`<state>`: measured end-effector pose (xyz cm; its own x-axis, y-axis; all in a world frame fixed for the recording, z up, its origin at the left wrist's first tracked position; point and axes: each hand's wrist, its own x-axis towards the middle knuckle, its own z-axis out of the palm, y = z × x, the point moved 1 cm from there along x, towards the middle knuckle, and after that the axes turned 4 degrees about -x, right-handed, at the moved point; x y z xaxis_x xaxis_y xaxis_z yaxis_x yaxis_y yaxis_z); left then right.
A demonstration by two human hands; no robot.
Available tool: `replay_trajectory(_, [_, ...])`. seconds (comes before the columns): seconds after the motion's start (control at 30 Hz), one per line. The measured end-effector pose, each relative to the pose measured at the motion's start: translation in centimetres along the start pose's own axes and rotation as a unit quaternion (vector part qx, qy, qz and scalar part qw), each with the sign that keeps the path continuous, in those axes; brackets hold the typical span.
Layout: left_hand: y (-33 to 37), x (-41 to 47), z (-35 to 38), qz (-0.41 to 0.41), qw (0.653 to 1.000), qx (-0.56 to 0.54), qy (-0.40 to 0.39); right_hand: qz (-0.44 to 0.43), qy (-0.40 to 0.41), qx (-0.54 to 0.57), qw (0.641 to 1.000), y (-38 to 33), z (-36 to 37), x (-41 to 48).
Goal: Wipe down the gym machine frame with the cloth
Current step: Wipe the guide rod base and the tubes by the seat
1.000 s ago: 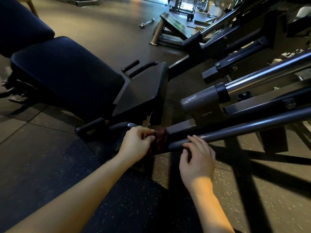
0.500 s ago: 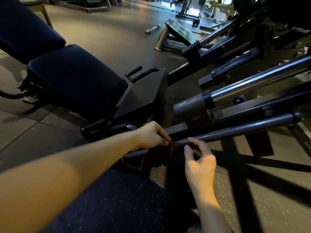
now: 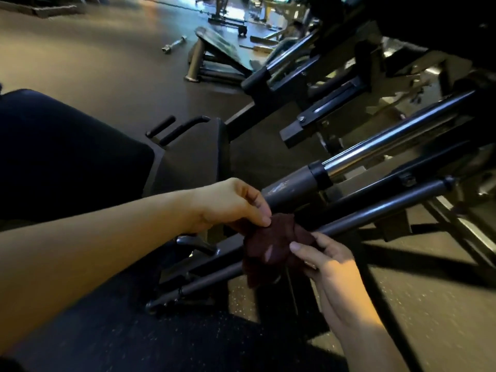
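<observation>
The gym is dim and warm-toned; the strongest light, cool and bluish, comes from far beyond the left hand (image 3: 233, 205), while a yellow glow falls on the right hand (image 3: 330, 267) and both forearms. A glare streak runs along the chrome rod (image 3: 375, 151) above and right of the hands, and hard black shadows cross the floor (image 3: 429, 304) right of the right hand. The cloth (image 3: 271, 242) between the hands is nearly lost in murk, and the whole view is soft with blur and stretched towards its edges.
</observation>
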<state>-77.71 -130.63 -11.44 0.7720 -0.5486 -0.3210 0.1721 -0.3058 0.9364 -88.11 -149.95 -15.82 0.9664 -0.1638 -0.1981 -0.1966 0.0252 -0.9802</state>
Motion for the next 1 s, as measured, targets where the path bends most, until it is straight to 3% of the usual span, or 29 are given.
replay_trajectory(0.13, [-0.5,1.4,-0.1,0.051,0.998,0.043,-0.019,0.033,0.031,0.049,0.998,0.4,1.0,0.3])
replay_trajectory(0.27, [-0.7,2.4,-2.2,0.157,0.970,0.181,0.028,0.038,0.094,0.093,0.990,0.7,1.4,0.7])
replay_trajectory(0.4, [-0.4,3.9,-5.4,0.233,0.929,0.261,0.116,-0.001,0.280,0.123,0.952,1.1,1.2,1.2])
replay_trajectory(0.47, [-0.6,5.1,-5.6,0.223,0.933,0.272,0.080,-0.030,0.373,0.108,0.921,0.9,2.0,1.9])
replay_trajectory(0.6, [-1.4,6.4,-4.4,0.245,0.923,0.292,0.042,-0.083,0.476,0.001,0.876,-0.5,5.2,3.8])
replay_trajectory(0.7, [-2.0,6.7,-3.9,0.270,0.927,0.253,0.058,-0.049,0.518,-0.048,0.853,0.2,8.0,5.2])
replay_trajectory(0.8, [-2.6,7.2,-4.1,0.292,0.927,0.225,0.063,-0.014,0.513,-0.048,0.857,1.5,9.8,5.5])
replay_trajectory(1.0, [-2.3,8.0,-4.5,0.310,0.920,0.237,0.034,-0.074,0.573,-0.089,0.811,-1.8,8.5,6.2])
